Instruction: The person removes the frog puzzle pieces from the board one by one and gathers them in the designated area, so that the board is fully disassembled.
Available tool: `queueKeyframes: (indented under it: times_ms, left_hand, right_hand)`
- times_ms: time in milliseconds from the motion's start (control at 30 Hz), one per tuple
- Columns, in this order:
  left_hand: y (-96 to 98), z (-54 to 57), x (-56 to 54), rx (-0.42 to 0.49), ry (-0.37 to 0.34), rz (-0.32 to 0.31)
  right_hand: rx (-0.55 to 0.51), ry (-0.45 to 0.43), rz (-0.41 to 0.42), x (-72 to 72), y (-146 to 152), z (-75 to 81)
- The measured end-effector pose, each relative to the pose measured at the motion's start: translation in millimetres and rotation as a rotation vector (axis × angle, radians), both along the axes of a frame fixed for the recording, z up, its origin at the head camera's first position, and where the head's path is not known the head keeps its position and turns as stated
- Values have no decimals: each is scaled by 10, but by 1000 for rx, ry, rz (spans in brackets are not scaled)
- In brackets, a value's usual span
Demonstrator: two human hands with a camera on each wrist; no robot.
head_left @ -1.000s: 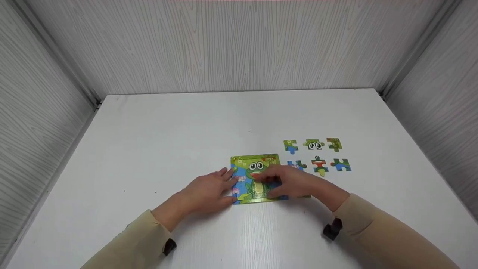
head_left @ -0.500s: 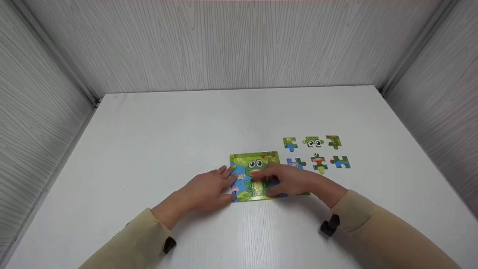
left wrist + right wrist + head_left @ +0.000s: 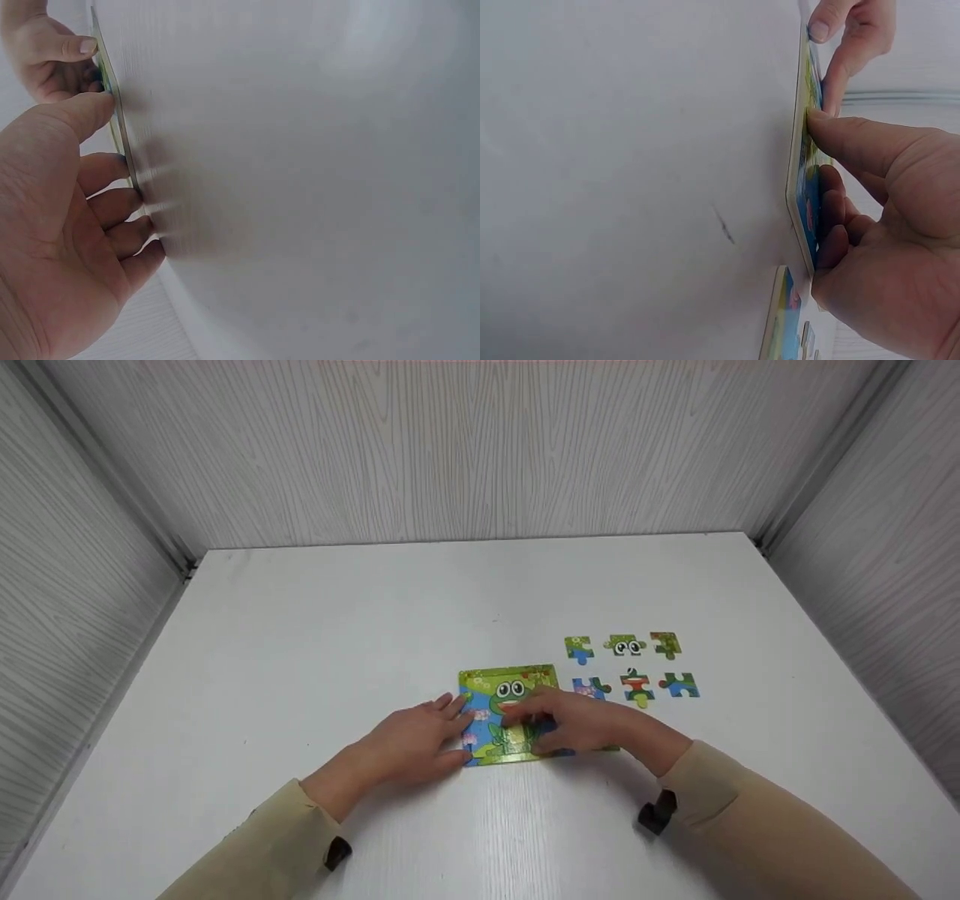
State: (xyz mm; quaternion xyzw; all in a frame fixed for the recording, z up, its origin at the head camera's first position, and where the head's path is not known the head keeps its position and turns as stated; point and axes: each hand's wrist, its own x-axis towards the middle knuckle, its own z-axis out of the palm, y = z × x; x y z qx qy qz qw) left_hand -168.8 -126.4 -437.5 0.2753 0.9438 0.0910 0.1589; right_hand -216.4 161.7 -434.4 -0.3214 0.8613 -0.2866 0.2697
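Observation:
In the head view a square puzzle board (image 3: 480, 690) with a green frog lies on the white table. My left hand (image 3: 412, 742) rests along its left edge, thumb and fingertips extended against the rim. The right hand (image 3: 574, 724) reaches over the board's right half, bent fingertips and thumb down on the frog's mouth and lower body. In the right wrist view that thumb meets the board's face and the fingers bend beside it. Whether a piece is pinched between them I cannot tell. My right hand hides the board's lower right part.
Right of the board lie loose jigsaw pieces: an eyes piece (image 3: 626, 646), a mouth piece (image 3: 637, 688), several green and blue ones such as a corner piece (image 3: 664, 644). One piece (image 3: 611, 748) shows partly below my right hand. Wood-grain panels (image 3: 465, 450) enclose the table.
The whole scene has shifted slightly in the head view. Both hands keep their places at the board, and the loose pieces stay put.

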Motion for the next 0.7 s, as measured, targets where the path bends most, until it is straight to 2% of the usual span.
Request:
queueKeyframes:
  times_ms: [267,700]
  left_hand:
    - [-9,2,6,15,0,-4]
    - [-19,2,0,23,6,-16]
  right_hand:
    - [-41,-20,13,1,-7,16]
    - [-81,-40,-40,28,7,-41]
